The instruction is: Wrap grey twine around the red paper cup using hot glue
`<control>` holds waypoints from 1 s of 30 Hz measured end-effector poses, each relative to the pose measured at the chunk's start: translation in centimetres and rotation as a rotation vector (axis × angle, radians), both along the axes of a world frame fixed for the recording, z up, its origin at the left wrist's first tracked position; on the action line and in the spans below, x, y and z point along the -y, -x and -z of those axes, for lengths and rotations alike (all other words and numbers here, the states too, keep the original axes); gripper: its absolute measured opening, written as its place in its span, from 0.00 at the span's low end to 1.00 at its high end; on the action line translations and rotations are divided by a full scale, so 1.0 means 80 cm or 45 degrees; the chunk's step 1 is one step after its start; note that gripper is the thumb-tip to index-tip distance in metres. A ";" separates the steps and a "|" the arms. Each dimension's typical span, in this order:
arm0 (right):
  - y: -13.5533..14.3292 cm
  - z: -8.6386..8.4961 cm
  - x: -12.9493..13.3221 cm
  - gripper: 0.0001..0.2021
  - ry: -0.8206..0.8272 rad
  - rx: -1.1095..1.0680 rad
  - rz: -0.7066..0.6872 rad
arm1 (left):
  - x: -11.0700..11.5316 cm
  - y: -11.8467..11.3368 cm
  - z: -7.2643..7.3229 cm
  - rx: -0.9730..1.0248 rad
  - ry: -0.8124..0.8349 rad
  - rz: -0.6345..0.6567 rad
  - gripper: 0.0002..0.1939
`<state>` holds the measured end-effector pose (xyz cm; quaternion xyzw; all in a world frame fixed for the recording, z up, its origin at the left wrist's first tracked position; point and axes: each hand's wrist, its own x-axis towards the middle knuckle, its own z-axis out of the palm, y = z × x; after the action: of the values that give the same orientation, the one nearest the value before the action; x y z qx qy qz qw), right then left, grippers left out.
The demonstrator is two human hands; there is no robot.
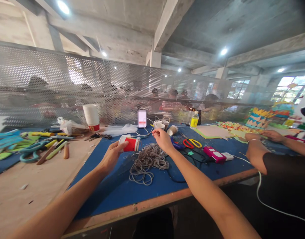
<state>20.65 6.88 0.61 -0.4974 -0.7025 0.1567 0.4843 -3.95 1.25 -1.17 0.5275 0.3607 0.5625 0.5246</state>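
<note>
My left hand [111,154] grips a red and white paper cup [130,144] lying on its side in the air, with what looks like grey cord at one end. My right hand [163,138] is raised to the right of the cup, its fingertips pinched together; what they hold, if anything, is too small to make out. Below and between both hands, a loose heap of grey cord [150,161] lies on the blue mat [110,192]. Behind my right hand stand several white cups [159,124], and one paper cup [172,130] lies tipped over.
A stack of paper cups [91,114], scissors [33,151] and other tools lie left. To the right are red-and-yellow-handled scissors [192,143], a yellow-labelled bottle [194,120] and a magenta power strip [214,154]. A co-worker's arm [257,149] reaches in at right. A perforated metal screen [122,79] stands behind.
</note>
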 end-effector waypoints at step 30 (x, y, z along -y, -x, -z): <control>0.067 0.022 -0.063 0.11 0.082 1.280 0.014 | -0.006 0.003 -0.001 0.074 -0.073 -0.043 0.19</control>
<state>15.32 11.92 -1.17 -0.5296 -0.8412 -0.0832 0.0713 -4.21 1.70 -1.11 0.5195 0.3378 0.5964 0.5102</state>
